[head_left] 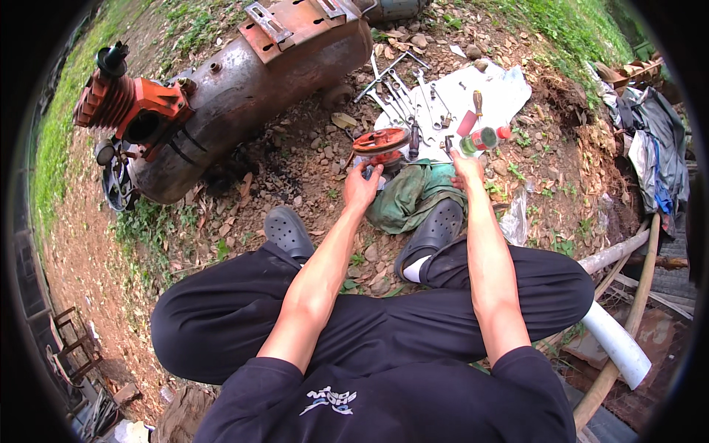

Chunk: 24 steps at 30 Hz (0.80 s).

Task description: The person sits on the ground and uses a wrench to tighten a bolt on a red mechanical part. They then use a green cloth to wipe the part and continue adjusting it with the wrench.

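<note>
My left hand is curled against the lower part of an orange pulley wheel, which sits on a small orange housing; its fingertips are partly hidden. My right hand is closed around a small dark tool that sticks up past the fingers, too small to name. Between the hands a green cloth lies crumpled by my right shoe. Just beyond, a dark-handled screwdriver rests on a white sheet. A green bottle with a red cap lies beside my right hand.
Several wrenches and a yellow-handled screwdriver lie on the sheet. At the left stands a rusty compressor tank with an orange cylinder head. Wooden poles, a white pipe and a grey tarp are at the right.
</note>
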Motion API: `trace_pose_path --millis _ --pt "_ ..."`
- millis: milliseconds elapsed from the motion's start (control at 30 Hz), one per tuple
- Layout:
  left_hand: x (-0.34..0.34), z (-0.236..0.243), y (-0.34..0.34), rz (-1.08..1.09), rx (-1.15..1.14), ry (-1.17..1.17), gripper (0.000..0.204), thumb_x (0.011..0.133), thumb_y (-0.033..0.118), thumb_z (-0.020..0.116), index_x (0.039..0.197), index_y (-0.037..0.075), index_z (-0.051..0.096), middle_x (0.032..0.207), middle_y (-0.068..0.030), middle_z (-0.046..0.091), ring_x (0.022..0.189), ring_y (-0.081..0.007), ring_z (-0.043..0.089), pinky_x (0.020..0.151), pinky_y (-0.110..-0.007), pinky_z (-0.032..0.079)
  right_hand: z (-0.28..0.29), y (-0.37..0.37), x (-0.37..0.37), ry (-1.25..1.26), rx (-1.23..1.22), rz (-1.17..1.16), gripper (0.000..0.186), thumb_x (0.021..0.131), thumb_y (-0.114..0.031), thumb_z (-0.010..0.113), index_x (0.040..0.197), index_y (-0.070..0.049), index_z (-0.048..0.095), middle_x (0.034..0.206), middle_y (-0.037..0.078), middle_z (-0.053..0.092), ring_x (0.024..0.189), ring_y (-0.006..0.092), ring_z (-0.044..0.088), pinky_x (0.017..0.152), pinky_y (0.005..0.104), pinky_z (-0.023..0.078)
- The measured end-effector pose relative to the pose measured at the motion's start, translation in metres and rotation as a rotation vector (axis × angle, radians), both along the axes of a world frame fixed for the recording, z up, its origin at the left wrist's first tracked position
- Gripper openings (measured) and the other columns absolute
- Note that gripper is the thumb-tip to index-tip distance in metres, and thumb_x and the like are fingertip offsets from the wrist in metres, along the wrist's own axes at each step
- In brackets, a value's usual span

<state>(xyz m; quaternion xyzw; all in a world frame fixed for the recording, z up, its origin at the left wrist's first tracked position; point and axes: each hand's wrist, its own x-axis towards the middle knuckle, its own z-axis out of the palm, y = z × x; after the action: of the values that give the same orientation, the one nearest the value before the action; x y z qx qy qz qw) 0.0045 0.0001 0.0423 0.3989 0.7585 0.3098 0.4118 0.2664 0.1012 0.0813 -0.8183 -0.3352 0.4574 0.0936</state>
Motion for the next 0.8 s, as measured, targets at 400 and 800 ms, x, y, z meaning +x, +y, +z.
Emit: trace_pose_path --millis 400,800 --pt "0.002 0.004 0.011 -0.031 -0.032 0.024 0.042 0.081 0.040 0.073 0.113 0.014 0.068 0.114 -0.0175 0.068 0.108 -0.0322 0.065 0.089 -0.043 0.049 -0.025 0.036 0.079 -0.154 0.837 0.101 0.069 0.070 -0.031 0.086 0.127 -0.006 0.053 0.119 0.010 0.063 0.109 0.0248 0.061 0.097 0.0392 0.046" --pt "0.013 0.015 0.006 -0.060 0.142 0.053 0.030 0.088 0.024 0.064 0.109 0.003 0.064 0.104 -0.0208 0.067 0.099 -0.0394 0.063 0.085 -0.047 0.049 0.045 -0.005 -0.018 -0.360 0.606 1.275 0.072 0.064 -0.020 0.078 0.128 -0.009 0.047 0.116 0.016 0.056 0.109 0.0377 0.058 0.090 0.0485 0.048"
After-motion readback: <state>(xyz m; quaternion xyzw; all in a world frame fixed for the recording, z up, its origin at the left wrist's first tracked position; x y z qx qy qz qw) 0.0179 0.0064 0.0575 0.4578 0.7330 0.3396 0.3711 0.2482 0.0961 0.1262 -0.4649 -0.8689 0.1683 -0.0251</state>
